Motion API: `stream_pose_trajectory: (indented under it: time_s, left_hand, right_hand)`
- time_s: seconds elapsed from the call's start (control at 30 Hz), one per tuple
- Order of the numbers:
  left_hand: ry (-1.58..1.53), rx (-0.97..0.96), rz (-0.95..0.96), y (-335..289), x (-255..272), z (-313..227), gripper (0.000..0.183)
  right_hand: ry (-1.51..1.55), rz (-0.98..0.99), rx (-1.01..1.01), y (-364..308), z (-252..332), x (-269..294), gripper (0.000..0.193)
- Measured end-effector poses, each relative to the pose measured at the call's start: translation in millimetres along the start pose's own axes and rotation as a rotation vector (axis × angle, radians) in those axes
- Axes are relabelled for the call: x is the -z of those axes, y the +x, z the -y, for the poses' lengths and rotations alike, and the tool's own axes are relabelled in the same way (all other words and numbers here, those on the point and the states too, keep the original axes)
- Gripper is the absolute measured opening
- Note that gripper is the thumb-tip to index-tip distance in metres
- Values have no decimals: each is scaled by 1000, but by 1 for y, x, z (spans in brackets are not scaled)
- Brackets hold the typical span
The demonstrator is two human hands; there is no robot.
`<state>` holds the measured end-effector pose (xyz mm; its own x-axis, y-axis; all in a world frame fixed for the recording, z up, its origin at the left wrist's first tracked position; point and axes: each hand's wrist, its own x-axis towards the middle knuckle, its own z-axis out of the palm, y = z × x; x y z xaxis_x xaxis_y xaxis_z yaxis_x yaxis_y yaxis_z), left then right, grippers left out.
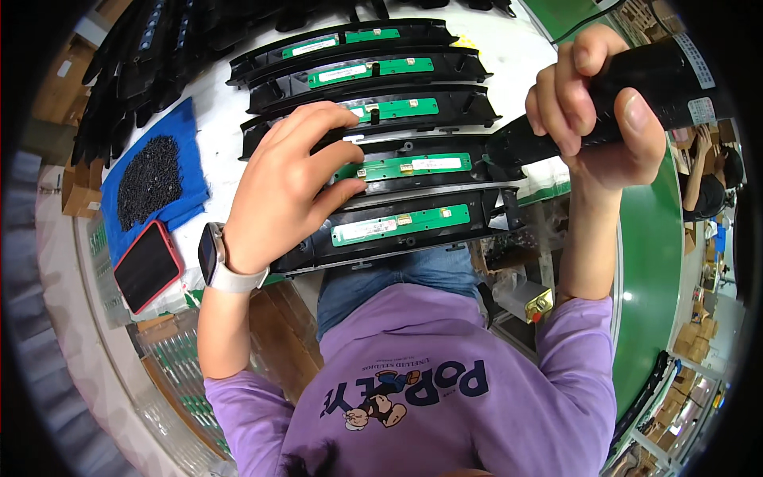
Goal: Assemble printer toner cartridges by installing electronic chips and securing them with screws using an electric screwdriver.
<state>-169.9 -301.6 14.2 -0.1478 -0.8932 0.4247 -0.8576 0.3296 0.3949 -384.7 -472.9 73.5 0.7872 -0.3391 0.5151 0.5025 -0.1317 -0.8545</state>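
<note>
Several long black plastic housings lie in a row across the table, each carrying a narrow green circuit board. My left hand has its thumb and index finger curled round the left end of one circuit board, in the second housing from me. In my right hand is a thick black electric screwdriver, held tilted. Its nose reaches down to the right end of that same housing; the bit's tip is hidden. Nearest to me lies another housing with its circuit board.
Small black screws are heaped on a blue cloth at the left. A phone in a red case lies by the table's left edge. Dark plastic parts pile up at the far left. A person is beyond on the right.
</note>
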Motion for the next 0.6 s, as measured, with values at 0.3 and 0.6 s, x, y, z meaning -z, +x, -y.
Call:
stream_pose_trajectory:
  time_s: [0.3, 0.6]
  left_hand:
    - [-80, 74, 32, -2, -10, 4, 15]
    - [-95, 86, -31, -3, -14, 5, 14]
  right_hand:
    - [-10, 14, 14, -1, -8, 4, 35]
    - [-44, 10, -48, 4, -14, -14, 28]
